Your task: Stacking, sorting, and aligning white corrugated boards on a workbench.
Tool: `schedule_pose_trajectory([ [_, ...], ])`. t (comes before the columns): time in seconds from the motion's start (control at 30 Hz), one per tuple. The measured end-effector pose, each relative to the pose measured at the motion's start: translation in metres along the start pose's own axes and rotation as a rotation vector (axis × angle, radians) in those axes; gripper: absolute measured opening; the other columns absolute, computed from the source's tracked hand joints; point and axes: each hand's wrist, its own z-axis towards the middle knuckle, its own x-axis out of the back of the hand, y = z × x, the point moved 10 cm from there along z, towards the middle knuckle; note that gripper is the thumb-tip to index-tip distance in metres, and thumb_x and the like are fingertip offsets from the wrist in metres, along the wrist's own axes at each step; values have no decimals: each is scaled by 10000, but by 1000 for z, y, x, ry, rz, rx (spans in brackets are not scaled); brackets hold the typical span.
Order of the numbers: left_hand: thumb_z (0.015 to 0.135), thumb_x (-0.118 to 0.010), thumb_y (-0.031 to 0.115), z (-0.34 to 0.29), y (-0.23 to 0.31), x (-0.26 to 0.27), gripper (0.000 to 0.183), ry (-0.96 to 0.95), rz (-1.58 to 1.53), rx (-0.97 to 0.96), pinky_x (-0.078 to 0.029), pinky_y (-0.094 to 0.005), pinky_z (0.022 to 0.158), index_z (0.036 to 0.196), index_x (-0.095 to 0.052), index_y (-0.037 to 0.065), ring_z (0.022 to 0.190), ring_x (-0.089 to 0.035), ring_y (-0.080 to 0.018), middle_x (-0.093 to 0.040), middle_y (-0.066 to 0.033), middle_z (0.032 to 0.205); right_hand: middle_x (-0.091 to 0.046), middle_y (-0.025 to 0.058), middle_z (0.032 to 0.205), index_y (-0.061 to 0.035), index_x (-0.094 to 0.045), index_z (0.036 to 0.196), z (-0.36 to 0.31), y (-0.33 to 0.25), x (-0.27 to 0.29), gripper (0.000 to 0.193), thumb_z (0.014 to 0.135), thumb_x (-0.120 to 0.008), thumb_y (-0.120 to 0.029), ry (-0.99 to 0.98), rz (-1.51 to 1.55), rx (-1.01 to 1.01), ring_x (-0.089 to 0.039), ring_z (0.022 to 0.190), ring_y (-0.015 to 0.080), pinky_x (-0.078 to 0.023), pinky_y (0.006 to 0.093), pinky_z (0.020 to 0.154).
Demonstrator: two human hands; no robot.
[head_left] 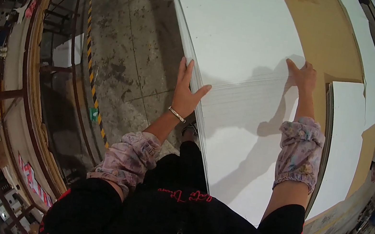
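Observation:
A large stack of white sheets (248,34) lies in front of me, with a step between layers running across it. My left hand (189,88) is against the stack's left edge, fingers stretched out along the side and thumb lying over the top. At the opposite edge is my right hand (303,78), its thumb on the white surface and its forefinger apart from it; the other fingers are partly hidden. Neither hand visibly closes around a sheet. Patterned sleeve covers (301,151) are on both my forearms, and a bracelet (177,114) circles my left wrist.
Brown board (333,37) lies beside the stack, with another white panel (341,145) to the right. On the left stands a metal rack (27,88) holding upright boards. Black-and-yellow tape (90,61) marks the stained concrete floor (128,26) between.

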Motion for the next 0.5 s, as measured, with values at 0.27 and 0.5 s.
schedule_pose_trajectory([
  [0.27, 805, -682, 160, -3, -7, -5, 788, -14, -6, -15, -243, -380, 1094, 1430, -221, 28, 1388, -154, -295, -54, -174, 1514, -577, 232, 1141, 21, -550, 1187, 14, 7, -16, 874, 610, -727, -612, -11, 59, 81, -537, 1102, 345, -438, 432, 917],
  [0.5, 731, -718, 76, -15, -13, -16, 956, -243, -358, 33, -245, -385, 1101, 1459, -99, 67, 1397, -95, -257, 83, -122, 1521, -580, 246, 1140, 58, -549, 1177, 20, 6, -22, 831, 659, -718, -570, -75, 92, 177, -557, 1074, 361, -453, 425, 896],
])
